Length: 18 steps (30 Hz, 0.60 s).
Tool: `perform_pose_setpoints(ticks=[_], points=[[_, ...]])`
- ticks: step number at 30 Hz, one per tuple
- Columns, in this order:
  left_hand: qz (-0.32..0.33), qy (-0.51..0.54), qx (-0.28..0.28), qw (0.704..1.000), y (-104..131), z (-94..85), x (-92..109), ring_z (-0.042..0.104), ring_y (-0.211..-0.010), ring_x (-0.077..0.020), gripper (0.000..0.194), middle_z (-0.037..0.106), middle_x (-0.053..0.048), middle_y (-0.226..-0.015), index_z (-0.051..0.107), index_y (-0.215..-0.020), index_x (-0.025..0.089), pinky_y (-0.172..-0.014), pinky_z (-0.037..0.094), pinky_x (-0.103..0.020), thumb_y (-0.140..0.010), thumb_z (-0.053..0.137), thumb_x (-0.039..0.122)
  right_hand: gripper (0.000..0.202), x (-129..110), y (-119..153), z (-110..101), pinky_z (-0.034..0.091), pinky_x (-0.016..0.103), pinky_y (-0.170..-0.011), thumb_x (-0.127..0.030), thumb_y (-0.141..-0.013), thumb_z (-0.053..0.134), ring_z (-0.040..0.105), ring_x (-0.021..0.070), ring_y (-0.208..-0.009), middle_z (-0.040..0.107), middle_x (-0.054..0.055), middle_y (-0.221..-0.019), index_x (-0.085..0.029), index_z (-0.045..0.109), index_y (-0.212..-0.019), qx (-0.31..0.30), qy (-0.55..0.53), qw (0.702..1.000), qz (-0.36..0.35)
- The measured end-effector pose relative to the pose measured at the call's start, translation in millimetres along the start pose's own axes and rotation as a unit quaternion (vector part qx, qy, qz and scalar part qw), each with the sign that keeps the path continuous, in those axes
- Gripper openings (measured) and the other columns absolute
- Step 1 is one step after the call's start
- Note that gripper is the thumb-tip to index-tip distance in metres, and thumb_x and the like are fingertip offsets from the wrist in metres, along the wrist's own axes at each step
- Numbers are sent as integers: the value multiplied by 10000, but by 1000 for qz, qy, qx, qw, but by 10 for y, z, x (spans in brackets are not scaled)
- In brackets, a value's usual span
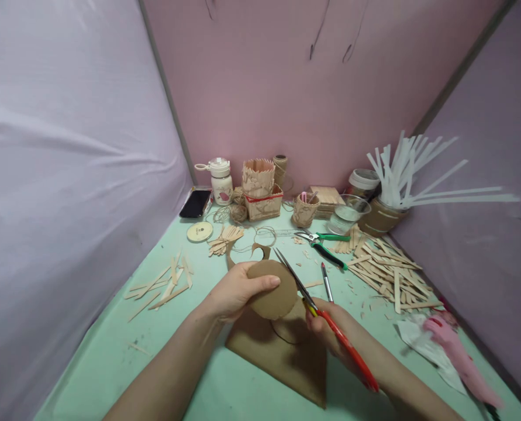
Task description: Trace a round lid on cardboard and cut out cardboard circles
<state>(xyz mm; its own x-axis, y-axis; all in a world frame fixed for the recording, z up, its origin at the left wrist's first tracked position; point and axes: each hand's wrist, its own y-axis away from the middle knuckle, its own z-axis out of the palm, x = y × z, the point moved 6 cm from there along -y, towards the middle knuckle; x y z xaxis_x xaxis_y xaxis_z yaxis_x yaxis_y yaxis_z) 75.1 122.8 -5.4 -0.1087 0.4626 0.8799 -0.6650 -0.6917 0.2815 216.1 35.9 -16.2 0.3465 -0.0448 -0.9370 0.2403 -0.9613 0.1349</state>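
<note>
Here the left hand (238,290) is pinching a cardboard disc (270,301), thumb on top, holding it above the cardboard sheet (282,367) that's lying on the worktop (106,351); the right hand (330,330) is gripping red-handled scissors (345,345), blades running beside the disc's right edge.

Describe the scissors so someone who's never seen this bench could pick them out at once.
On the pale green table, find the brown cardboard sheet near the front. By its right edge, the right hand holds the scissors. Their red handle sets them apart from the green-handled pruners lying farther back.
</note>
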Motion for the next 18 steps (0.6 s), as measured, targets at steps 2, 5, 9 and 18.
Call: perform_pose_setpoints(ticks=[2, 5, 9, 18], points=[[-6, -18, 3, 1000, 1, -19, -8, 650, -754, -183, 359, 718, -81, -867, 694, -919, 115, -694, 500, -278, -670, 810, 346, 646, 30, -5, -47, 295, 259, -552, -853, -767, 332, 321, 132, -624, 371, -31, -691, -211, 394, -725, 6, 11, 1000, 24], [2, -62, 20, 998, -4, -49, -15, 652, -778, -200, 375, 721, -84, -891, 700, -935, 128, -705, 495, -291, -665, 805, 367, 635, 52, -30, -167, 248, 243, -476, -845, -776, 331, 273, 106, -531, 330, -58, -609, -216, 394, -718, 55, -19, 998, 36], [21, -134, 31, 990, -24, -47, -33, 644, -752, -195, 337, 722, -64, -847, 706, -894, 145, -668, 474, -275, -679, 783, 393, 568, 6, -92, -293, 285, 240, -452, -780, -779, 448, 322, 98, -491, 453, -37, -619, -213, 428, -742, 129, -90, 987, 1], [23, -193, 28, 980, -55, 90, -129, 656, -823, -218, 335, 730, -71, -913, 694, -954, 150, -713, 496, -300, -705, 764, 363, 401, 99, -136, -247, 396, 253, -544, -474, -705, 749, 473, 126, -607, 608, 14, -815, -206, 471, -815, 206, -88, 975, 11]])
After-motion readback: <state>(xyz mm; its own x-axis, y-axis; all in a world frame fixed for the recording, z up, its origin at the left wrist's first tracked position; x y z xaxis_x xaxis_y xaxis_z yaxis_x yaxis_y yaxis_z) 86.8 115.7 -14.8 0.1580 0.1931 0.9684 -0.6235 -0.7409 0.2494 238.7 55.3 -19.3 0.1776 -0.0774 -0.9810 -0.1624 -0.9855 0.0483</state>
